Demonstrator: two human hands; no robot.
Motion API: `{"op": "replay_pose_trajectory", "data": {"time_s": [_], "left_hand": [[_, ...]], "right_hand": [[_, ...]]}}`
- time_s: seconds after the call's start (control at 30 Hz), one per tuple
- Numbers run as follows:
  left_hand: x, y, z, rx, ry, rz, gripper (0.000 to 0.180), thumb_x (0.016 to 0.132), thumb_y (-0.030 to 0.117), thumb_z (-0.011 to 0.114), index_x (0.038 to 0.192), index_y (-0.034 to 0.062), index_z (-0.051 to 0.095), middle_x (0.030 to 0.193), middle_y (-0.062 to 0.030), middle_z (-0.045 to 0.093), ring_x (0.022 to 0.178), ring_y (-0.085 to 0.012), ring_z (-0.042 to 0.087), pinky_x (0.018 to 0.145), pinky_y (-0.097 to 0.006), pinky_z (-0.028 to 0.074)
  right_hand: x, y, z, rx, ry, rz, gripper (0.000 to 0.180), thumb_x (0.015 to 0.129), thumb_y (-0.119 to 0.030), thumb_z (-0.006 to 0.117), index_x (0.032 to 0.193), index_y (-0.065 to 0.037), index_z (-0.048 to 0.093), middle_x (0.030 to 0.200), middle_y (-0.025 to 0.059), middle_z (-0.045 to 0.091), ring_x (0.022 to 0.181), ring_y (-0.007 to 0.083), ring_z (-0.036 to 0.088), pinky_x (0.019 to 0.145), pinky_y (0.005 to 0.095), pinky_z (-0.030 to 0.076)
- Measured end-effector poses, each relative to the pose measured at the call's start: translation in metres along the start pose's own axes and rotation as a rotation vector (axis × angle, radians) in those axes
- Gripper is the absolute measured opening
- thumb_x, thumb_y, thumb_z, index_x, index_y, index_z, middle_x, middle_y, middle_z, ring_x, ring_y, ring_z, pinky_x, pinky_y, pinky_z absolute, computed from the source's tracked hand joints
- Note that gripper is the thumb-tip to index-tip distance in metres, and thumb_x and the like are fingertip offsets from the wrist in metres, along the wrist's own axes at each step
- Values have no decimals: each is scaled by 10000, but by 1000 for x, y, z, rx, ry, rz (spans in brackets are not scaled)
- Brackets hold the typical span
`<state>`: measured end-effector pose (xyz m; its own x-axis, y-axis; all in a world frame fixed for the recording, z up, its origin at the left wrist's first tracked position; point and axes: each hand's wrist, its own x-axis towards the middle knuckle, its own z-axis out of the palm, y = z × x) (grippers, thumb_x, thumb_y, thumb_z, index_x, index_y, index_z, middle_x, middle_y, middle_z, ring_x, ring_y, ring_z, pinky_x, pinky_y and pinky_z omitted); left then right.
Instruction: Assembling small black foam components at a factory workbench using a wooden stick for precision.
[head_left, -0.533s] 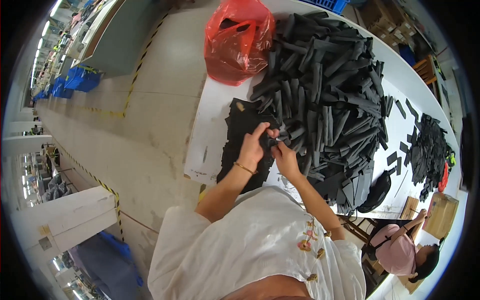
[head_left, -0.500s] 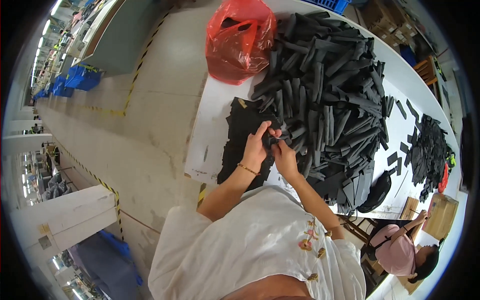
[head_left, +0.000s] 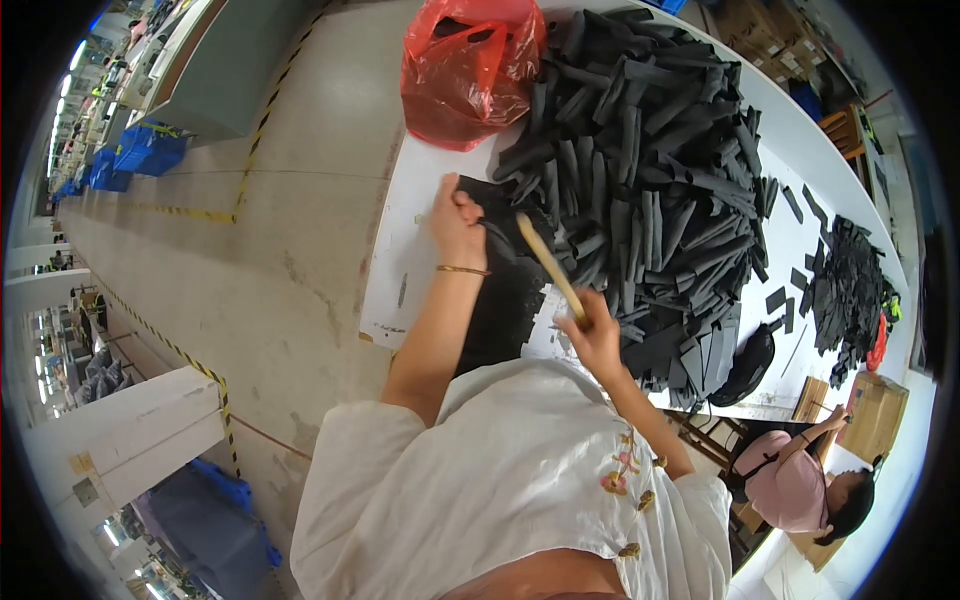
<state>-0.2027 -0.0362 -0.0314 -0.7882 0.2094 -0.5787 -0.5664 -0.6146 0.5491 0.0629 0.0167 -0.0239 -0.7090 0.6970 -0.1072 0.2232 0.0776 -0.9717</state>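
So the person's left hand (head_left: 457, 222) is pressed down flat-ish on a black foam sheet (head_left: 500, 290) lying on the white table (head_left: 400, 270), fingers curled over its far end, and my guess is that's just to pin it so it doesn't slide around. The right hand (head_left: 598, 335) is clenched around the near end of a pale wooden stick (head_left: 549, 265), which angles away from that fist up toward the left hand, with its tip ending just beside the left fingers and over the sheet. So the sheet sits under the left palm and runs back toward the person's body, while the stick crosses above its right edge. Held low on the handle like that, it looks like it's meant for pushing or smoothing rather than poking, but I honestly can't tell if the tip is touching the foam or hovering. Right past both hands, on the far right side, is a huge heap of black foam strips (head_left: 650, 170), close enough to grab from. Beyond the left hand sits a red plastic bag (head_left: 465, 70) at the table's end. Another person in a pink top (head_left: 790, 485) sits well apart, off behind the right elbow.
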Motion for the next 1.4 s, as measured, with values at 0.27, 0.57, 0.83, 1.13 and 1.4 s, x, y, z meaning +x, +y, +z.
{"op": "replay_pose_trajectory", "data": {"time_s": [0.27, 0.57, 0.83, 1.13, 1.4], "left_hand": [[-39, -28, -3, 258, -133, -205, 258, 912, 249, 634, 1058, 37, 618, 814, -50, 634, 663, -143, 596, 614, -263, 487], [-75, -45, -23, 828, -842, -372, 292, 1000, 285, 470, 847, 42, 520, 613, 8, 446, 467, -84, 401, 473, -237, 390], [-96, -54, -39, 679, -734, -317, 253, 971, 183, 401, 781, 39, 486, 636, -75, 554, 478, -133, 508, 481, -249, 435], [-11, -60, -33, 1609, -902, 968, 142, 708, 129, 744, 794, 83, 641, 788, -46, 590, 825, -235, 578, 698, -354, 484], [19, -46, -33, 1547, -1041, 519, 134, 706, 144, 755, 774, 42, 703, 788, -58, 652, 740, -232, 617, 704, -339, 498]], "right_hand": [[79, -23, 24, 386, -11, 198, 147, 926, -153, 636, 911, -8, 613, 708, -48, 510, 616, 28, 417, 537, 200, 340], [131, -41, 20, -138, 198, -194, 208, 967, -172, 560, 834, -14, 543, 614, -31, 387, 580, 51, 333, 503, 236, 295], [257, -65, 2, -149, 548, -303, 240, 948, -218, 587, 927, 19, 552, 682, 114, 554, 593, 201, 498, 571, 330, 419], [186, -20, -80, -385, 176, -206, 202, 971, -194, 532, 1094, -41, 579, 723, 87, 605, 648, 167, 585, 631, 279, 463], [76, -3, -143, -838, 21, -466, 109, 821, -83, 679, 927, -58, 691, 758, 76, 632, 686, 256, 598, 599, 345, 488]]}}
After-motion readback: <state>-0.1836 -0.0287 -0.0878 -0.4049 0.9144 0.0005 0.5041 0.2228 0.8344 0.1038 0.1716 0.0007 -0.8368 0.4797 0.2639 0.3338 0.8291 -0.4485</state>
